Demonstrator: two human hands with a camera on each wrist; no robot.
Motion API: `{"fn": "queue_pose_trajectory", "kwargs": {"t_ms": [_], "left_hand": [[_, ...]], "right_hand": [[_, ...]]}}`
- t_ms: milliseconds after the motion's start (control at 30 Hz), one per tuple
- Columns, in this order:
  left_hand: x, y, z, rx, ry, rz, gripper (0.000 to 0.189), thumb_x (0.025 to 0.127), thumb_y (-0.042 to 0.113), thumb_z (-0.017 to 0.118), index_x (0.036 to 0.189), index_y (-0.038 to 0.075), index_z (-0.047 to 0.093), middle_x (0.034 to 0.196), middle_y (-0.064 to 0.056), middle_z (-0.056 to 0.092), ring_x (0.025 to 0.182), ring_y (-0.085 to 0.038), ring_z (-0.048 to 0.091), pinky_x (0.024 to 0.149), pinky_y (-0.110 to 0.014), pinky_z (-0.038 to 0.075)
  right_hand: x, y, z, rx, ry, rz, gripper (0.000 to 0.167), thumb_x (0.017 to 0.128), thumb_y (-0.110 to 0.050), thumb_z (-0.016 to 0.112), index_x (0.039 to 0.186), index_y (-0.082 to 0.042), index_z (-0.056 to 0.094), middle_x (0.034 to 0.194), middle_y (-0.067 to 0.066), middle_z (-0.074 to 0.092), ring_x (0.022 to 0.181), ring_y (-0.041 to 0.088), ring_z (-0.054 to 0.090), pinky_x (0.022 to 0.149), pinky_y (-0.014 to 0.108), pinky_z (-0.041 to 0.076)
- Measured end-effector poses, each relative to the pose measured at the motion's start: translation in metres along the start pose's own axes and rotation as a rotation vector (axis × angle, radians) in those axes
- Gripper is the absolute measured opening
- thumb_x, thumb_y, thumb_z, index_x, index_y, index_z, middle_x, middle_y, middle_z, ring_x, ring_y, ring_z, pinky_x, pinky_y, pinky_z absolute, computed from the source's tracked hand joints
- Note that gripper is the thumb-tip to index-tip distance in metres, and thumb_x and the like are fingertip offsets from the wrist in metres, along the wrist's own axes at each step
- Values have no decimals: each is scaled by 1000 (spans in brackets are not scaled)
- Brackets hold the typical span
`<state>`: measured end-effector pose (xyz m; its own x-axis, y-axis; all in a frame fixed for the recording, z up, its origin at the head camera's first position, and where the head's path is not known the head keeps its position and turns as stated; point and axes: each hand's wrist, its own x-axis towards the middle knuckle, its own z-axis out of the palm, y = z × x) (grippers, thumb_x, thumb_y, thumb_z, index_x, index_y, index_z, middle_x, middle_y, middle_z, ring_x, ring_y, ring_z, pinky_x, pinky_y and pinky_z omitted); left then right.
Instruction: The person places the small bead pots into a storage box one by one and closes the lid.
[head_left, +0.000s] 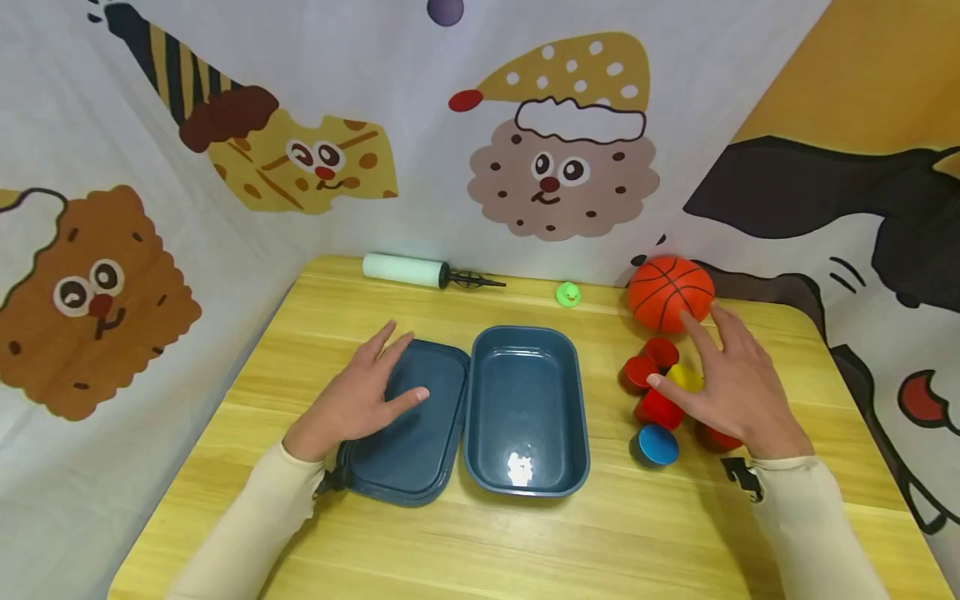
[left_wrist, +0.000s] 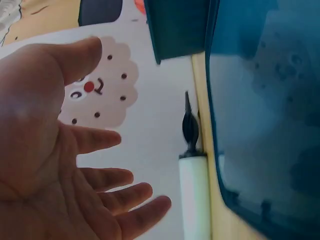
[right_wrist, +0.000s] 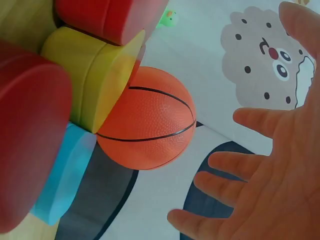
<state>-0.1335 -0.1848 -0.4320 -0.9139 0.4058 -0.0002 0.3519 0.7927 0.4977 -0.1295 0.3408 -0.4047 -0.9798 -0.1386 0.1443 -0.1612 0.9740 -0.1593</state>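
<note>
Got the left hand (head_left: 352, 400) spread loosely over the blue lid (head_left: 408, 446), gripping nothing. Seeing the right hand (head_left: 738, 387) splayed too, holding zilch, by a huddle of red pieces (head_left: 658, 410), a yellow piece (head_left: 688, 377) and a blue piece (head_left: 657, 446). Can spot those right of the blue tray (head_left: 525, 404), on the near side of the orange ball (head_left: 666, 292).

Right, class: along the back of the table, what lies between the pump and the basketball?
A small green toy duck sits between the pump and the basketball, apart from both, as the head view shows.
</note>
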Motion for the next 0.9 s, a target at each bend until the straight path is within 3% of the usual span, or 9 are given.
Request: {"fn": "queue_pose_trajectory", "kwargs": {"t_ms": [167, 367, 633, 900], "left_hand": [[1, 9, 9, -104, 23, 37, 85, 101, 54, 67, 168, 17, 29, 176, -16, 19, 155, -44, 36, 116, -65, 42], [3, 19, 24, -351, -11, 57, 74, 102, 36, 72, 164, 16, 36, 165, -13, 38, 145, -38, 51, 108, -50, 55], [7, 28, 46, -582, -101, 27, 79, 101, 29, 74, 166, 13, 32, 166, -20, 36, 143, -37, 54, 98, -35, 61], [7, 32, 56, -615, -189, 38, 89, 99, 33, 76, 169, 16, 24, 171, -16, 30, 146, -37, 50, 96, -35, 61]], "right_hand": [[-7, 5, 1, 16, -1, 2, 102, 91, -70, 67, 167, -13, 31, 169, 31, 24, 140, 60, 35, 98, 86, 36], [-16, 15, 6, 130, -11, 28, 92, 95, -58, 71, 164, -8, 35, 165, 30, 31, 140, 56, 36, 98, 84, 39], [-27, 40, 18, 247, 32, 64, 78, 96, -41, 77, 156, -3, 45, 155, 31, 41, 136, 55, 40, 101, 81, 37], [-37, 58, 27, 285, 45, 102, 66, 97, -33, 76, 149, 0, 51, 150, 34, 45, 132, 57, 42, 98, 81, 38]]}}
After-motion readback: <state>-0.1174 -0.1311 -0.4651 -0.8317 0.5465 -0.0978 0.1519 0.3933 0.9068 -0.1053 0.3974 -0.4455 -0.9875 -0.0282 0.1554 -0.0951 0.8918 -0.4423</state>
